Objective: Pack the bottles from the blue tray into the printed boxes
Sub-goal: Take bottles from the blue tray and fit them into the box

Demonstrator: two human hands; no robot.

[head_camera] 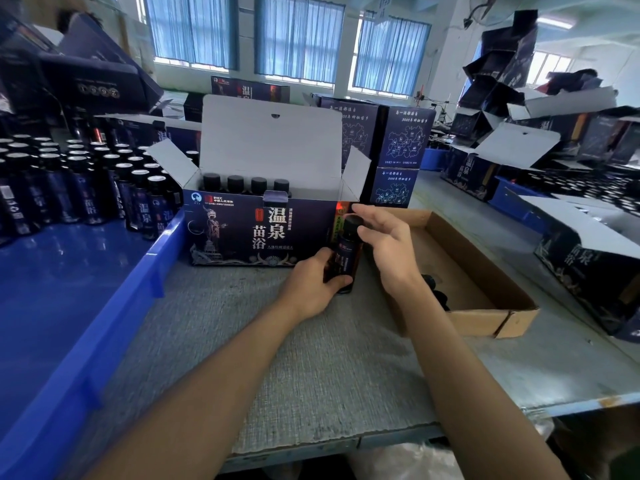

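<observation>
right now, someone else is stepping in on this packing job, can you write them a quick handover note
Left hand: gripping the lower body of a dark labelled bottle, held upright in front of the box.
Right hand: fingers at the bottle's black cap, seemingly fitting or tightening it; grip unclear.
Open printed dark-blue cardboard box: four capped bottles visible in its back row, lid flap up.
Blue plastic tray: many uncapped bottles crowd its far end.
Shallow brown cardboard tray: loose black caps.
Left: box this bottle, continue through the tray.
</observation>
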